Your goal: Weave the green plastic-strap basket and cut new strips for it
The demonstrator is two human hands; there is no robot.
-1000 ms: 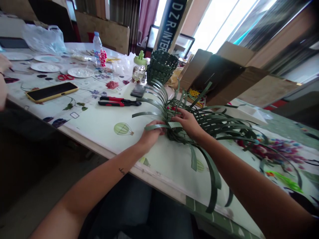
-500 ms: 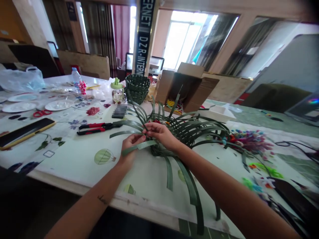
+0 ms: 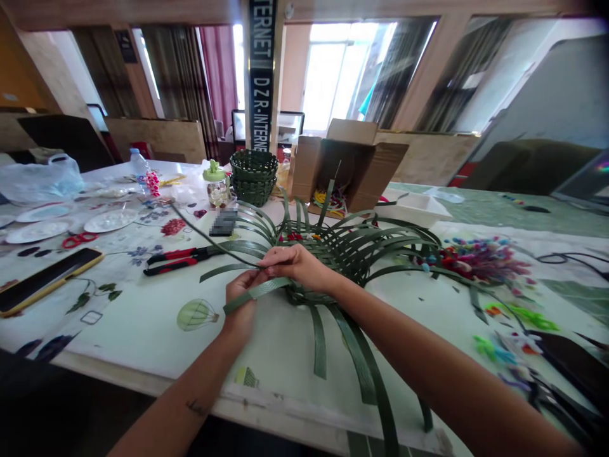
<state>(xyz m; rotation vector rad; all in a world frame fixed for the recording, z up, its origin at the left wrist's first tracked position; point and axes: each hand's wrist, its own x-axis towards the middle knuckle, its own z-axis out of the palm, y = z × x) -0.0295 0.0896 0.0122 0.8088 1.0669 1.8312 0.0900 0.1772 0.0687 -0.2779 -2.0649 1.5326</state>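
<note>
A half-woven mat of dark green strips point(image 3: 361, 251) lies on the table, its loose ends fanning out on all sides. My left hand point(image 3: 242, 298) is closed on one green strip point(image 3: 252, 293) at the mat's near left edge. My right hand point(image 3: 295, 265) pinches a thin green strip point(image 3: 209, 239) that runs off to the upper left, its fingers right above the left hand.
Red-handled pliers point(image 3: 183, 259), a yellow-cased phone point(image 3: 45, 279), red scissors point(image 3: 78, 240) and plates point(image 3: 111, 219) lie to the left. Finished green baskets point(image 3: 253, 174), a jar point(image 3: 216, 184) and an open cardboard box point(image 3: 347, 168) stand behind. Coloured beads point(image 3: 471, 257) lie right. Table edge point(image 3: 266, 412) near me.
My view has risen and turned right. The right hand moved from flat on the weave to pinching a thin strip, drawn out to the left; the left hand stays closed on its strip.
</note>
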